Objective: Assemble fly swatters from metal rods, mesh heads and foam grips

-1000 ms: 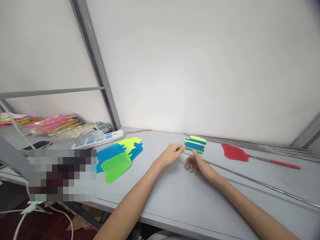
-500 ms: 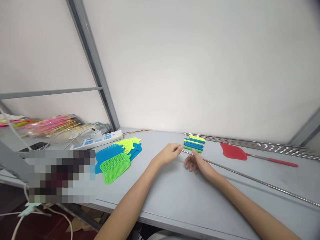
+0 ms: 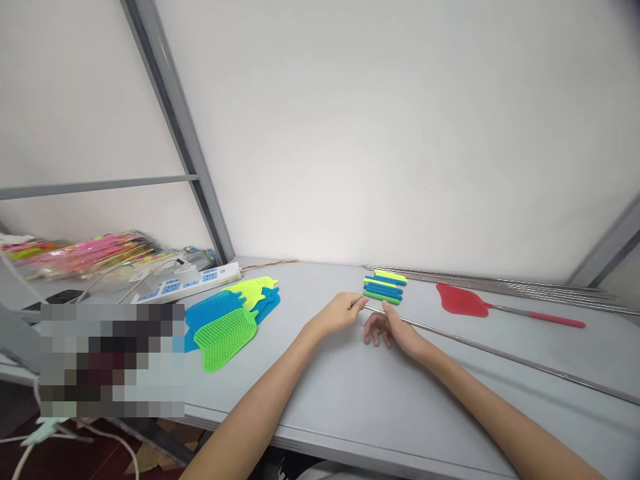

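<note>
My left hand (image 3: 343,312) is closed, its thumb and fingers pinching the near-left end of a long thin metal rod (image 3: 475,343). The rod slants across to the right edge of the view, where its far end is cut off. Just right of it, my right hand (image 3: 393,330) steadies the rod loosely, the thumb lying over it and the other fingers curled underneath. Behind my hands lie several foam handle grips (image 3: 383,289), coloured blue, green and yellow. A red fly swatter (image 3: 463,301) with a grey-and-red handle rests to the right.
Fly swatter heads in green (image 3: 227,340), blue (image 3: 213,310) and yellow (image 3: 255,291) overlap on the left. More metal rods (image 3: 500,287) lie along the wall. A power strip (image 3: 190,283) and bagged pink items (image 3: 105,257) are at the far left. The table's front edge (image 3: 350,447) runs below my forearms.
The view has shifted slightly, so the things on the table sit a little further left. Both hands keep nearly the same hold on the rod; my right fingers are curled slightly more.
</note>
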Demonstrator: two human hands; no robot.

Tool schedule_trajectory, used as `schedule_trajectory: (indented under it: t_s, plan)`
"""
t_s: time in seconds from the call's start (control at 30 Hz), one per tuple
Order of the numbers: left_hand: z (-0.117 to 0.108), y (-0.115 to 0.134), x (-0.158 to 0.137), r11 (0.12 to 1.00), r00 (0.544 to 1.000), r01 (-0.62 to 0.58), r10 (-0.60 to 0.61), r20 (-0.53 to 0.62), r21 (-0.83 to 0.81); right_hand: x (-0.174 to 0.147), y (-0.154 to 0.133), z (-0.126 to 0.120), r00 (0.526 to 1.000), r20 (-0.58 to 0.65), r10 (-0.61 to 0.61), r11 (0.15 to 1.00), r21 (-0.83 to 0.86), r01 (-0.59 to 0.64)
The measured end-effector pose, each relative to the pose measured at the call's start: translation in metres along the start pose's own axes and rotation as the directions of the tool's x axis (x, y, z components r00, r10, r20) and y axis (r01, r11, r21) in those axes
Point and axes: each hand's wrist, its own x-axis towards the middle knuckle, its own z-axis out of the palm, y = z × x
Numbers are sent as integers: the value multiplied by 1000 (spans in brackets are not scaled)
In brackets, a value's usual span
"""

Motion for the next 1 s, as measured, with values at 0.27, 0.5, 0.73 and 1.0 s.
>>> schedule_trajectory:
  t_s: [0.27,0.5,0.73,1.0]
  plan:
    - [0,8,-1,996,1000,5,-7,-26,-84,1,0,1,998,63,-4,995,101,-2]
    - [5,7,0,986,999,12,-18,-38,-163,2,3,-3,997,73,2,991,137,-12]
    - [19,8,-2,933,990,62,-12,143,-354,-2,-1,3,999,46,-10,999,41,8]
    - [24,6,-1,929,996,53,-23,87,-366,2,0,2,999,27,19,997,71,-20]
